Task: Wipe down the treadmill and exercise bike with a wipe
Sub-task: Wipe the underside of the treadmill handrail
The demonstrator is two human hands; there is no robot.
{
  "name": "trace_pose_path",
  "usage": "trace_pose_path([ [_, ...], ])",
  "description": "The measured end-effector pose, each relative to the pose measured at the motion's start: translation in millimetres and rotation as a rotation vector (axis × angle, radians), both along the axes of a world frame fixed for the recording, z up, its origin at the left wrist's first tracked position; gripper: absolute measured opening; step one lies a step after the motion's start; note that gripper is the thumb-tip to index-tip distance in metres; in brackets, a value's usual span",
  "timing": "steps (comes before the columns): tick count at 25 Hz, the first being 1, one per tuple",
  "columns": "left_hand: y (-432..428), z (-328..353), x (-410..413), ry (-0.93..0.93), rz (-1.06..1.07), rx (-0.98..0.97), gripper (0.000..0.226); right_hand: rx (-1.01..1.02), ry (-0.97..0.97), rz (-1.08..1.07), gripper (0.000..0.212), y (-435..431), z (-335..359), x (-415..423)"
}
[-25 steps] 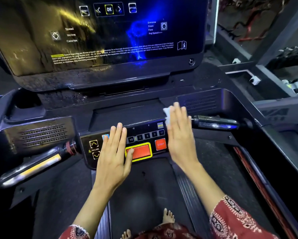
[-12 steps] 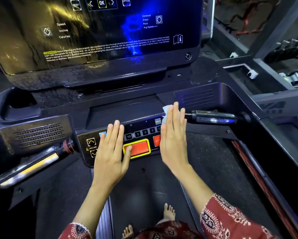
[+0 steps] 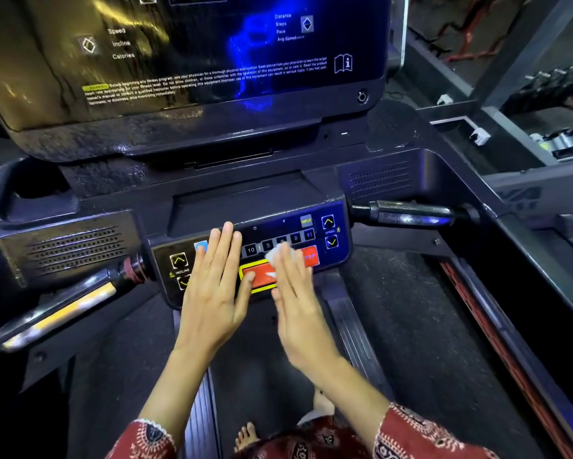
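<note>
I stand on a black treadmill whose button panel (image 3: 331, 233) sits below a large dark console screen (image 3: 186, 54). My right hand (image 3: 295, 303) lies flat with straight fingers, pressing a small white wipe (image 3: 275, 255) onto the panel between the yellow-framed red button (image 3: 258, 276) and the red stop button (image 3: 311, 256). Only the wipe's far edge shows past my fingertips. My left hand (image 3: 212, 293) rests flat and open on the left part of the panel, beside the incline arrows (image 3: 178, 261), its thumb touching the red button.
Metal grip handles stick out on both sides of the panel, the left handle (image 3: 70, 309) and the right handle (image 3: 411, 212). The treadmill belt (image 3: 411, 326) runs below, with my bare feet (image 3: 245, 432) on it. Gym racks (image 3: 550, 91) stand at the far right.
My right hand has slid the wipe leftward, from the panel's right end by the handle to the middle over the buttons. My left hand stays in place.
</note>
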State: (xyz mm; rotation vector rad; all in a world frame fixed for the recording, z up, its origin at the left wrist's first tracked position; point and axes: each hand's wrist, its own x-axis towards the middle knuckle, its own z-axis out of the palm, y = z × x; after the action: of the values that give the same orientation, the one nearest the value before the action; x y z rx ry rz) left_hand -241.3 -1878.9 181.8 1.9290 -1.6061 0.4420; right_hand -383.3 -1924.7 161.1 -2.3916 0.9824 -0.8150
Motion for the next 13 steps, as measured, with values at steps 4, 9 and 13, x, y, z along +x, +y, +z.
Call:
trace_pose_path([
  [4,25,-7,7,-0.001,0.019,0.043,0.055,-0.029,0.009,0.126,0.052,-7,-6,-21],
  [9,44,-14,15,0.006,0.042,0.069,0.055,-0.117,0.04,0.185,0.059,30,2,30],
  [13,64,-15,28,-0.002,0.062,0.081,0.054,-0.466,0.123,0.308,0.049,4,-7,10],
])
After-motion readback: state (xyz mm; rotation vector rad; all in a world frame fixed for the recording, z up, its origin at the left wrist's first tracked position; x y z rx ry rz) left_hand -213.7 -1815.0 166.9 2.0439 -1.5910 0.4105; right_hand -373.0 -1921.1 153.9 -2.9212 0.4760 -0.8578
